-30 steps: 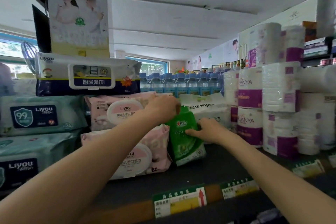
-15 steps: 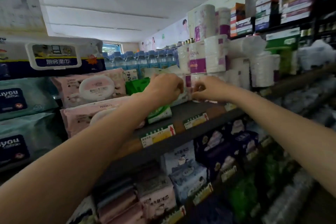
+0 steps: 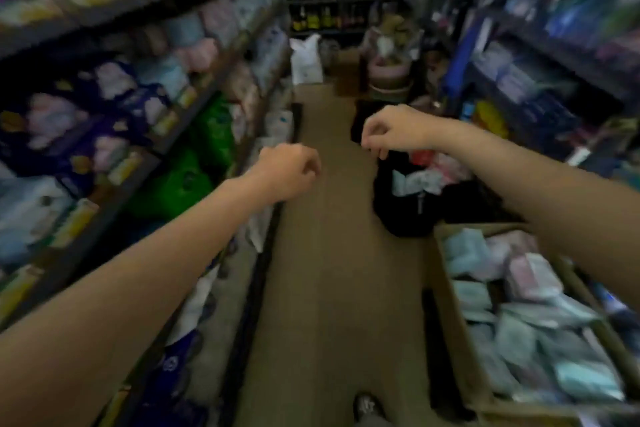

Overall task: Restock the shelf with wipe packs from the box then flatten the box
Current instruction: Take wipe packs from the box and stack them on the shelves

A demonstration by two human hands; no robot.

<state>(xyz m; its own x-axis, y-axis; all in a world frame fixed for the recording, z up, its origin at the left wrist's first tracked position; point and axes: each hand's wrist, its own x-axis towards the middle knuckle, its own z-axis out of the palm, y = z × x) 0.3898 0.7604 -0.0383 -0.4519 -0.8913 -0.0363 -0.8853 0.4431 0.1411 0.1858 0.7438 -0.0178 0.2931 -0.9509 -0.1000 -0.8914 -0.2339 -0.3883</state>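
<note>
Neither hand holds anything. Both arms reach forward over the aisle: the left hand hangs with its fingers loosely curled under the palm, and the right hand has its fingers bent downward, thumb and fingertips close together with nothing visible between them. The whole view is motion-blurred, so finer detail of the fingers cannot be told.

At the lower right, beneath the right forearm, stands the open brown cardboard box, filled with pale blue and pink soft wipe packs lying jumbled in it. The dark metal shelf unit runs along the left side of the aisle, its tiers stocked with purple, pink, white and green packaged goods, with yellow price tags along the edges.

Between the two lies the tan floor. A black bag with light items inside sits on it just beyond the box, below the right hand. A white sack stands farther down the aisle, and a second shelving run lines the right side.
</note>
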